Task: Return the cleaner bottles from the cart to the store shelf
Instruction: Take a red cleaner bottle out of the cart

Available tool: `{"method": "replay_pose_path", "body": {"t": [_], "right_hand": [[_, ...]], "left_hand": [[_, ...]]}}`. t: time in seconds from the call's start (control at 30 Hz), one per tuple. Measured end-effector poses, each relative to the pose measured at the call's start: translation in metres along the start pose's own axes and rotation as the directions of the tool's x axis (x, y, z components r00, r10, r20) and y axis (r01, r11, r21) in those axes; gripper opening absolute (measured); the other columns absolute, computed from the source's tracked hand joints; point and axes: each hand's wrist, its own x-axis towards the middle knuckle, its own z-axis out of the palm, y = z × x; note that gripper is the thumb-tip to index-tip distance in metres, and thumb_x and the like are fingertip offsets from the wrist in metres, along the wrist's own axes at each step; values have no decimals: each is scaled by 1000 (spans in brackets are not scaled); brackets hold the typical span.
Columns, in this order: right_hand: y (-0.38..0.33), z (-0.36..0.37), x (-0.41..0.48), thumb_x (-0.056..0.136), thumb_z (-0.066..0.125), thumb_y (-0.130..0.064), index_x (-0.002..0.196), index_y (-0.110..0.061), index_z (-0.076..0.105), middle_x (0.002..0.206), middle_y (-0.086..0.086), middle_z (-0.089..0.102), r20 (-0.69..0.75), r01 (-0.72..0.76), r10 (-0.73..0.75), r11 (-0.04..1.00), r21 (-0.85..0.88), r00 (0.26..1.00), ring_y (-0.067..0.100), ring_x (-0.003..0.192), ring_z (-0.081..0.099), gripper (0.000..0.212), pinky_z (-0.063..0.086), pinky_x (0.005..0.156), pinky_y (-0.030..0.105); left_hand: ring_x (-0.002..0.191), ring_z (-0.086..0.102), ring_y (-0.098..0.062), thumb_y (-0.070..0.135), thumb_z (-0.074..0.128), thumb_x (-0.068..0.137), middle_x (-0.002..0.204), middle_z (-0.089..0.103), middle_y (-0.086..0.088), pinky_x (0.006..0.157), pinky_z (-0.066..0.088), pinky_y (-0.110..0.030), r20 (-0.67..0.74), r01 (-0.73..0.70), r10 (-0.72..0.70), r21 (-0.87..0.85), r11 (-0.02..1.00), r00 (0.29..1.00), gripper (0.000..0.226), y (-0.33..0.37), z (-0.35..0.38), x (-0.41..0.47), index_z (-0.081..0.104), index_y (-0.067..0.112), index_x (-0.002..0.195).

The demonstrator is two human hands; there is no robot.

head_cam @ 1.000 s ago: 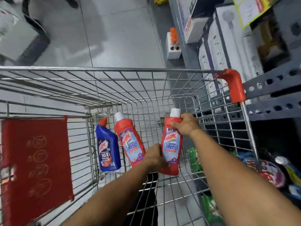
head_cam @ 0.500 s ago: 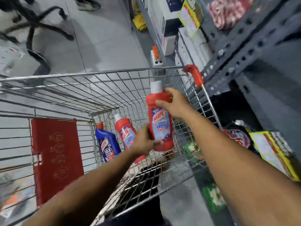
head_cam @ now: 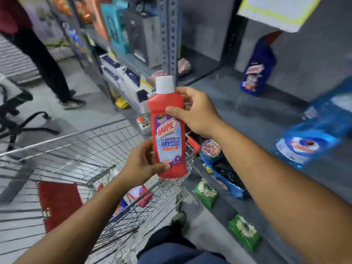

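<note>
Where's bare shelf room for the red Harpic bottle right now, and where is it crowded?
Both hands, left hand and right hand, hold the red bottle upright above the cart. Free patch: grey shelf between the slotted upright and the blue bottle. Crowded: the blue pouch at right, and packets on the lower level.
</note>
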Motion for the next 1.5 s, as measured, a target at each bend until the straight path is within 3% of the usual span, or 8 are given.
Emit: {"method": "replay_pose_path", "body": {"t": [0.3, 0.4, 0.67, 0.8, 0.97, 1.2, 1.43, 1.5], "right_hand": [[-10, -95, -160, 67, 81, -27, 123, -24, 58, 96, -16, 66, -354, -12, -7, 999, -52, 935, -6, 81, 62, 60, 54, 84, 22], [1, -152, -231, 70, 79, -15, 125, -19, 57, 106, 0, 69, -532, -50, 41, 999, -3, 846, 7, 88, 64, 59, 55, 88, 31], [2, -303, -390, 74, 72, 4, 105, -36, 56, 91, -26, 71, -848, -132, 14, 989, -67, 530, -10, 82, 66, 53, 49, 73, 9], [15, -347, -447, 74, 74, -3, 114, -35, 57, 104, -16, 69, -901, -176, -18, 979, -105, 434, -3, 87, 67, 54, 53, 77, 15], [12, -378, -478, 72, 76, -18, 108, -46, 59, 99, -29, 71, -903, -207, -43, 968, -144, 427, -3, 91, 68, 49, 52, 73, 12], [20, -388, -502, 71, 77, -29, 113, -50, 57, 106, -25, 70, -906, -235, -25, 962, -136, 422, 3, 98, 68, 51, 54, 74, 16], [18, -385, -519, 75, 76, -18, 135, -24, 48, 129, -7, 62, -909, -225, -76, 957, -182, 410, 5, 112, 62, 67, 52, 91, 23], [7, -381, -513, 75, 75, -19, 138, -19, 44, 133, -11, 54, -922, -247, -184, 929, -277, 340, -5, 116, 56, 70, 46, 97, 18]], "left_hand": [[91, 73, -20, -1, 83, 52, 102, 76, -3, 76, 60, -32, 241, -134, 130, 1, 991, 962, 63, 22, 123, -32, 59, 19, 107], [91, 74, -22, 1, 86, 52, 98, 77, 5, 75, 61, -32, 386, -200, 169, 41, 979, 907, 62, 32, 207, -28, 60, 26, 102], [88, 71, -2, 7, 86, 54, 98, 69, 12, 79, 58, -24, 648, -378, 313, -42, 925, 695, 64, 84, 429, -44, 54, 40, 98], [88, 67, 0, -1, 84, 60, 102, 67, 6, 87, 57, -30, 713, -366, 311, -82, 927, 628, 65, 91, 515, -65, 55, 21, 114], [105, 66, -16, 7, 84, 65, 120, 67, -4, 96, 54, -39, 738, -396, 312, -67, 916, 598, 70, 100, 568, -73, 49, 15, 125], [93, 64, 0, 11, 85, 67, 107, 63, 10, 94, 56, -37, 771, -400, 273, -26, 916, 575, 67, 98, 592, -84, 48, 18, 123], [125, 52, -15, 21, 78, 76, 141, 53, -3, 105, 43, -32, 793, -521, 287, 44, 853, 538, 80, 95, 565, -99, 33, 21, 142], [129, 47, -11, 27, 76, 79, 144, 49, -1, 108, 39, -27, 762, -546, 319, 53, 836, 564, 78, 86, 529, -99, 33, 22, 144]]}}
